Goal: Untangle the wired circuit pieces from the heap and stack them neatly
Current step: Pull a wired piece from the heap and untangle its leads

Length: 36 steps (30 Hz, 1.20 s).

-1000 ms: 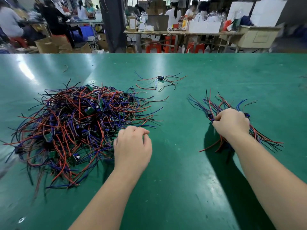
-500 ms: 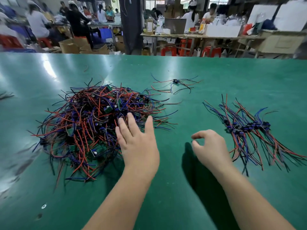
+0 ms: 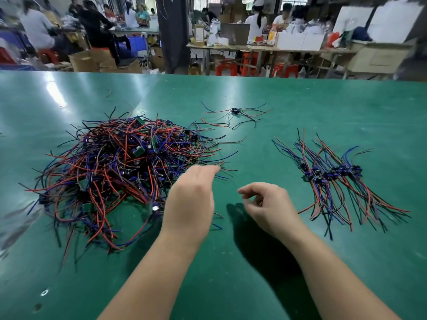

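From the head camera we see our left hand (image 3: 189, 199) with fingers stretched over the right edge of the tangled heap (image 3: 120, 172) on the green counter (image 3: 300, 107). Our right hand (image 3: 268, 204) hovers loosely curled and holds nothing. The sorted stack (image 3: 332, 176) lies to its right, and one loose piece (image 3: 235, 110) lies further back.

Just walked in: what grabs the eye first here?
A big tangled heap of red, blue and black wires with small green boards fills the left of the green table. A neat sorted row of wired pieces lies on the right, with the left hand and right hand between them.
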Tool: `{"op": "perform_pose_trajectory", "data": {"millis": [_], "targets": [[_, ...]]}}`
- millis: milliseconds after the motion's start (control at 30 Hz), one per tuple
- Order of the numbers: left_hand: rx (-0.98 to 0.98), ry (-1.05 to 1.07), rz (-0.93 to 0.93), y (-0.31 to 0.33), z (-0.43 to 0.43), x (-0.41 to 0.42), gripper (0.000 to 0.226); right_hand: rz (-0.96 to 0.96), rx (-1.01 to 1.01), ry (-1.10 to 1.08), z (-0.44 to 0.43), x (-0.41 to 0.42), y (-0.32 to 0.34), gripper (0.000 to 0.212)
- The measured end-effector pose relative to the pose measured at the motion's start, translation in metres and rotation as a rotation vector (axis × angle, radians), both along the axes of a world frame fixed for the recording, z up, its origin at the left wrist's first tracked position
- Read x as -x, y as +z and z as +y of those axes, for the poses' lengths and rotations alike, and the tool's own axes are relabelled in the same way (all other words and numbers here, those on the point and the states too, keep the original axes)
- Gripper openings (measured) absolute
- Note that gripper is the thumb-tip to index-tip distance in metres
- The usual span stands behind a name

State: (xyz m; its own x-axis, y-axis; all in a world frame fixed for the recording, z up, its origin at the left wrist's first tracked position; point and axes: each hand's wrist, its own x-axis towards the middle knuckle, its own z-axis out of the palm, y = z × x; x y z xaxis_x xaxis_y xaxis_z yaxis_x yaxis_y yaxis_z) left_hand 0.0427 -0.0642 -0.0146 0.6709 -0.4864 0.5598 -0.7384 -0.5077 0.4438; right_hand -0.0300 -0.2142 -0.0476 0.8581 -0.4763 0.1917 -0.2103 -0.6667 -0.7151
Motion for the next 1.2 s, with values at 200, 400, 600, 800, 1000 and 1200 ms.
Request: {"op": "perform_pose_trajectory", "data": {"millis": [200, 400, 600, 800, 1000, 1200], "targets": [[0.273, -0.435, -0.187, -0.013, -0.013, 0.036, 0.037, -0.070, -0.231, 0.430, 0.021, 0.003, 0.010, 0.028], [0.343, -0.550, -0.113, -0.016, -0.024, 0.042, 0.036, -0.358, -0.792, 0.271, 0.009, 0.005, 0.014, 0.021], [-0.089, -0.183, 0.177, -0.022, -0.017, 0.016, 0.075, -0.518, -1.090, 0.104, -0.011, 0.006, 0.024, 0.013], [-0.248, -0.166, 0.050, -0.025, -0.015, 0.009, 0.043, -0.514, -1.121, 0.173, -0.005, 0.008, 0.025, 0.023], [0.173, -0.160, 0.313, -0.028, -0.017, 0.010, 0.011, -0.555, -1.113, -0.146, -0.005, 0.005, 0.031, 0.036], [0.556, -0.180, 0.686, -0.024, -0.020, 0.004, 0.016, -0.236, -1.016, -0.284, -0.010, 0.009, 0.031, 0.011]]}}
